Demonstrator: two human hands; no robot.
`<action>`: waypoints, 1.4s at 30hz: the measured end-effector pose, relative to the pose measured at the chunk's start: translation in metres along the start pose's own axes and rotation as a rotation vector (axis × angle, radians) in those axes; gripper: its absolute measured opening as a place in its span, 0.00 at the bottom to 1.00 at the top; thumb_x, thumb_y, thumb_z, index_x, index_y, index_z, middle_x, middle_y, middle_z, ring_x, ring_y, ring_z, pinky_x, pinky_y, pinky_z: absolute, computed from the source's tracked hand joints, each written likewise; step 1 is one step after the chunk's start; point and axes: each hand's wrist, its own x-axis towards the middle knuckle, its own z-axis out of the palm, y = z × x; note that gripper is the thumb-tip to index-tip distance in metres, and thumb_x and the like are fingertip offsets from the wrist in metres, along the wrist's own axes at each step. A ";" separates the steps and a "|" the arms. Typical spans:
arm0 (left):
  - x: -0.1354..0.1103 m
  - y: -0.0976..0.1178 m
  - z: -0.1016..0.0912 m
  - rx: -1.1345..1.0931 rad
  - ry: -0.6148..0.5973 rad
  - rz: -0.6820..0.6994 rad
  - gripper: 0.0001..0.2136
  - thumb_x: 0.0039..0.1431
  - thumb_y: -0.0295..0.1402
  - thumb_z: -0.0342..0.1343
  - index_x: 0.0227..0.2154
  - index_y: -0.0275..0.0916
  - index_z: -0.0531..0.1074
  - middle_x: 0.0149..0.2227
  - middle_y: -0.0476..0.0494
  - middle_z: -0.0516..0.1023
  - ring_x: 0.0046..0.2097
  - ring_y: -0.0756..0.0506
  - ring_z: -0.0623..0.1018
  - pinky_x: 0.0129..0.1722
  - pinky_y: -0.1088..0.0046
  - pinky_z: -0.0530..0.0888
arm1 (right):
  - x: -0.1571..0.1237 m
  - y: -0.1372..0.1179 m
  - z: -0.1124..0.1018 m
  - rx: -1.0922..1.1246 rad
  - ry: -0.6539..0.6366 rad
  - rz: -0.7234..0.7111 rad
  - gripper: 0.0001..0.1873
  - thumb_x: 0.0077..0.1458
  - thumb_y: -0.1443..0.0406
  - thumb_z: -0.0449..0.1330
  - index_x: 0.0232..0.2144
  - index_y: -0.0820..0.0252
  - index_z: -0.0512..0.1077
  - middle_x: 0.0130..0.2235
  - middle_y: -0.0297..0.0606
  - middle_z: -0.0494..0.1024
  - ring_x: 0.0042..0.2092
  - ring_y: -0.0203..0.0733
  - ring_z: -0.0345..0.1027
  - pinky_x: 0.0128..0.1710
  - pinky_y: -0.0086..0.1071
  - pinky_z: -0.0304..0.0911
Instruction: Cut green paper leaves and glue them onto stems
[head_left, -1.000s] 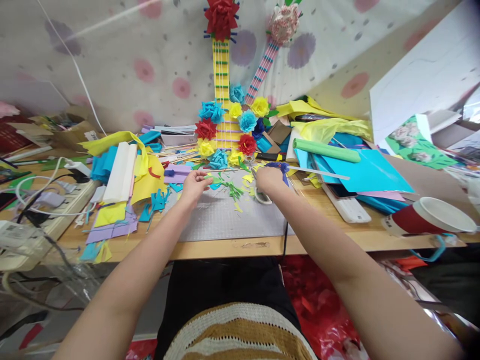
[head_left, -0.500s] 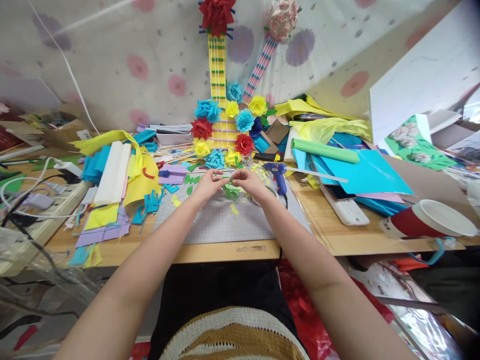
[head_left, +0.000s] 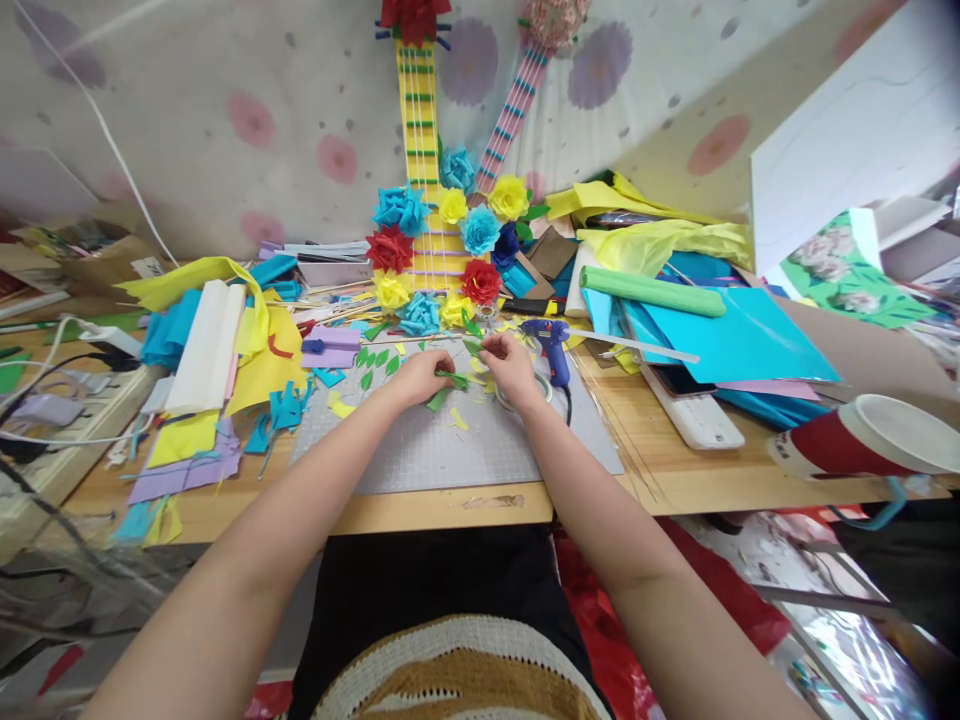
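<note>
My left hand point(head_left: 421, 378) is closed around a small bunch of thin green strips point(head_left: 454, 380) above the grey cutting mat point(head_left: 442, 455). To its right, my right hand point(head_left: 510, 366) pinches a small green paper leaf point(head_left: 472, 346) between thumb and fingers. Several cut green leaves point(head_left: 376, 362) lie on the mat left of my hands. Yellow and green scraps point(head_left: 457, 418) are scattered below and between them. A ring-shaped roll point(head_left: 543, 388) lies partly behind my right hand. The blue glue gun point(head_left: 553, 352) stands just right of it.
Behind the mat stands a yellow paper guitar point(head_left: 421, 120) covered in paper flowers, with a pink one point(head_left: 510, 125) beside it. Coloured paper point(head_left: 739, 335) and a white phone-like item point(head_left: 697, 412) lie right. A red-and-white cup point(head_left: 847, 440) stands near the edge. Left is a power strip point(head_left: 97, 420).
My hands were close together at one green piece; now they are apart. The left has come lower with the green strips, while the right holds a single leaf. The view has shifted slightly.
</note>
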 end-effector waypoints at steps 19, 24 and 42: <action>-0.100 -0.045 -0.162 -0.026 0.125 -0.352 0.14 0.49 0.35 0.58 0.13 0.38 0.67 0.15 0.54 0.65 0.22 0.56 0.62 0.29 0.83 0.60 | 0.002 0.005 0.004 -0.024 -0.053 0.018 0.07 0.42 0.66 0.55 0.29 0.59 0.66 0.31 0.32 0.73 0.34 0.35 0.67 0.39 0.31 0.62; -0.065 -0.029 -0.187 0.360 -0.433 -0.632 0.11 0.27 0.26 0.67 0.19 0.38 0.74 0.21 0.52 0.73 0.25 0.51 0.69 0.27 0.80 0.62 | 0.002 0.007 0.005 -0.007 -0.048 0.012 0.07 0.42 0.66 0.55 0.28 0.59 0.66 0.30 0.32 0.73 0.34 0.35 0.67 0.38 0.31 0.62; 0.015 -0.013 -0.032 0.491 -0.205 0.295 0.05 0.44 0.25 0.52 0.22 0.40 0.70 0.30 0.43 0.72 0.37 0.43 0.72 0.42 0.68 0.64 | 0.003 0.012 0.005 -0.038 -0.034 0.016 0.07 0.42 0.66 0.55 0.29 0.59 0.66 0.30 0.32 0.73 0.32 0.35 0.66 0.37 0.31 0.62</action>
